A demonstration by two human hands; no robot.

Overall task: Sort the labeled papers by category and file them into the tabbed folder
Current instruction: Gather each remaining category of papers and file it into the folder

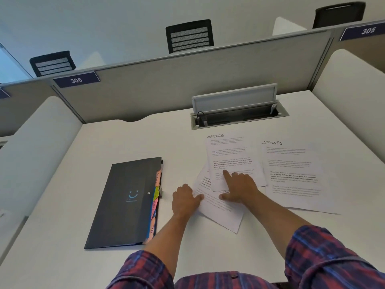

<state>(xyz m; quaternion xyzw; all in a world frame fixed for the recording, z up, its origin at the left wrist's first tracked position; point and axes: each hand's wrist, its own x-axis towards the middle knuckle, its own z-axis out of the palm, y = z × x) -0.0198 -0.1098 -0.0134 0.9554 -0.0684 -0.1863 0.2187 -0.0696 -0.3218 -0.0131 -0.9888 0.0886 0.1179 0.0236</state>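
- On the white desk (116, 140), right of centre, lies a loose overlapping pile of printed sheets (220, 211); its top sheet (231, 155) is headed "SPORTS" in handwriting, and a second "SPORTS" sheet (293, 174) lies apart to the right.
- Right hand (239, 184) rests spread on the top sheet, index finger straight and pressing, holding nothing.
- Left hand (185, 200) lies at the pile's left edge, its fingers hidden, thumb touching the lower paper; I cannot tell whether it pinches it.
- Left of the pile lies the dark tabbed folder (125, 203), closed, with a small smiling-face mark on the cover and coloured tabs (155, 201) along its right edge.
- Judging by looks, the sheets are light, limp and slippery on this smooth top: likely best slid under a flat finger, then lifted by an edge or corner.
- Folder seems stiffer; opening from the tabbed side looks sensible.
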